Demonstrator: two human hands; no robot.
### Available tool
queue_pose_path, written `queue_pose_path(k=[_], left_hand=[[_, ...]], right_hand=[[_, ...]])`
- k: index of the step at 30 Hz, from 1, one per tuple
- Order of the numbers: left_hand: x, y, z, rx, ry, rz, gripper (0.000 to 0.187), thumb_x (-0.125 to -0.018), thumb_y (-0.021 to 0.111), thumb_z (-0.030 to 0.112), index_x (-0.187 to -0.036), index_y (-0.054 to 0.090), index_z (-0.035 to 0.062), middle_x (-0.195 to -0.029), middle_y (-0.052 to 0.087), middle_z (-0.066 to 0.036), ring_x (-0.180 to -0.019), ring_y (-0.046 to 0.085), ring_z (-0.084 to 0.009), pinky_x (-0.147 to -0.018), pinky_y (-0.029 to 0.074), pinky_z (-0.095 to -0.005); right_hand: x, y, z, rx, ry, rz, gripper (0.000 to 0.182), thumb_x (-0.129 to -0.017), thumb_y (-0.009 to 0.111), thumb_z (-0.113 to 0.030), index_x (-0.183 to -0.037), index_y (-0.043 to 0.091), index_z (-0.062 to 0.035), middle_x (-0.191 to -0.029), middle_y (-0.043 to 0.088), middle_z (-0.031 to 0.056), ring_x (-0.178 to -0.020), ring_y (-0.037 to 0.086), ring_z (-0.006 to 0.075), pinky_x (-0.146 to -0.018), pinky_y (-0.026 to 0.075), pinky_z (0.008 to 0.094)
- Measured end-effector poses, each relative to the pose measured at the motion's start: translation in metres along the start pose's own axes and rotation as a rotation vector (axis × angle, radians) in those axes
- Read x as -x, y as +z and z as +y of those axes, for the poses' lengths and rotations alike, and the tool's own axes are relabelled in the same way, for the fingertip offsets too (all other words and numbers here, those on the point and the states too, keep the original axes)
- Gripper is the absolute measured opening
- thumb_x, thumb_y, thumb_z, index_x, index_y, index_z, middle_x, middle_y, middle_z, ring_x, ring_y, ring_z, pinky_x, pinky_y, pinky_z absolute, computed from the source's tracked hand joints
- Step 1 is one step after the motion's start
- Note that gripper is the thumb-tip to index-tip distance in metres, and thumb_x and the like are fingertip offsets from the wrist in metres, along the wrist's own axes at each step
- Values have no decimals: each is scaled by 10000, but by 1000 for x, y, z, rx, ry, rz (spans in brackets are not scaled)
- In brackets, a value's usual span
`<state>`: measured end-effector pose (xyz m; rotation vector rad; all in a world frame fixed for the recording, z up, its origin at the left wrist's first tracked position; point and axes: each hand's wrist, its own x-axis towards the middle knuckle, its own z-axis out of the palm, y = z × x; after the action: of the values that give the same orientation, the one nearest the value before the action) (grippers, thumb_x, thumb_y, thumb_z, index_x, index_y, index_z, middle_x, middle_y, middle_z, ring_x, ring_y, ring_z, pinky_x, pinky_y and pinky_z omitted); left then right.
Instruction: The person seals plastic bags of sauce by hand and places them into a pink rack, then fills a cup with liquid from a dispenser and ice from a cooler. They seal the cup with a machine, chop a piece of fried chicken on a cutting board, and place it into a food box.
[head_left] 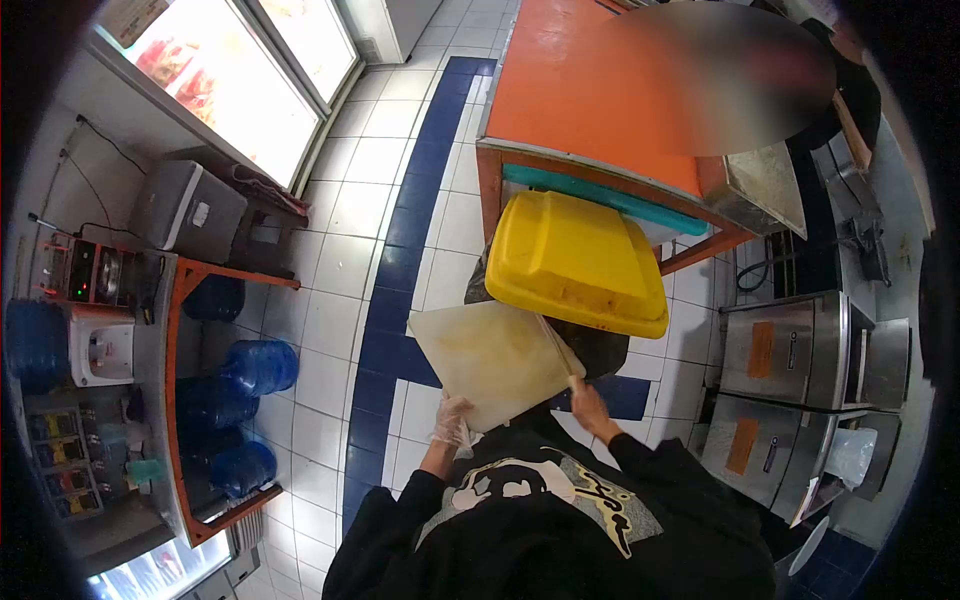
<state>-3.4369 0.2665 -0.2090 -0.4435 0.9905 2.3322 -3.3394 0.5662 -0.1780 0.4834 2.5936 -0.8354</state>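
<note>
My left hand (pixel 452 421), in a thin clear glove, grips the near edge of a pale, stained cutting board (pixel 490 358) and holds it tilted over the floor. My right hand (pixel 588 403) holds a thin wooden-handled tool (pixel 558 346) laid against the board's right side; its blade is hard to make out. Just beyond the board stands a dark bin with its yellow lid (pixel 577 262) tipped up.
An orange counter (pixel 590 90) stands behind the bin. Steel appliances (pixel 800 350) line the right wall. On the left, a shelf holds blue water bottles (pixel 255 365) and a dispenser (pixel 98 343). The floor is white tile with a blue stripe (pixel 400 250).
</note>
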Motion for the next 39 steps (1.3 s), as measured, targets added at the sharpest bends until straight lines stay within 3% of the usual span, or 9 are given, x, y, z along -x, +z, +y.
queue_pose_path(k=[4,7,11,15,17,27,30,32,39], left_hand=[[9,10,4,-16,8,85,507,-679,526,-38,-1174,444,31,-934,565,-91,-806,577,-185,-679,503,-290],[15,31,17,-34,22,89,529,-688,534,-29,-1203,427,31,-955,559,-87,-804,575,-184,-685,502,-288],[20,23,17,-10,36,87,609,-651,530,-51,-1242,406,35,-983,556,-81,-824,573,-185,-709,498,-284],[22,13,17,-43,15,105,649,-627,529,-60,-1255,400,42,-1008,554,-89,-861,568,-187,-717,496,-288],[28,18,23,-37,2,106,656,-621,544,-50,-1255,403,41,-1041,548,-107,-915,565,-206,-750,504,-314],[53,53,58,3,72,103,633,-648,546,-40,-1260,398,36,-1117,538,-128,-957,584,-257,-801,522,-347],[66,75,77,39,79,117,630,-661,571,-13,-1263,393,34,-1123,539,-129,-957,588,-257,-805,529,-358],[69,80,88,112,87,140,631,-664,567,-13,-1267,389,35,-1109,544,-122,-965,589,-259,-828,526,-364],[42,82,111,87,69,139,669,-638,534,-38,-1284,381,45,-1158,504,-129,-1050,547,-271,-879,499,-376]], right_hand=[[32,-11,-56,80,-192,-228,539,-822,535,-161,-1319,353,-59,-947,565,253,-921,556,427,-721,459,522],[9,19,-10,57,-162,-55,406,-863,485,-205,-1238,419,-62,-976,563,256,-902,556,445,-740,454,534],[-23,3,29,-152,240,-208,477,-901,384,-178,-1351,303,-41,-1029,569,296,-952,543,462,-780,461,494],[-2,-2,9,35,61,-99,473,-892,377,-155,-1347,315,-39,-919,567,300,-822,574,459,-706,468,515],[28,-6,-21,2,-332,122,505,-869,419,-135,-1354,310,-49,-893,556,273,-769,583,437,-657,477,506],[1,3,44,118,61,-113,519,-868,453,-147,-1360,308,-72,-960,565,281,-765,577,458,-748,467,500],[-2,-3,26,-191,-202,28,495,-890,465,-178,-1353,319,-78,-905,594,232,-696,603,384,-635,495,443],[1,-26,-17,-993,216,-348,384,-925,450,-225,-1273,374,-83,-820,592,155,-585,581,257,-506,476,355],[65,-36,39,-1692,515,-561,326,-942,388,-266,-1220,354,-98,-742,508,102,-497,462,169,-413,388,305]])
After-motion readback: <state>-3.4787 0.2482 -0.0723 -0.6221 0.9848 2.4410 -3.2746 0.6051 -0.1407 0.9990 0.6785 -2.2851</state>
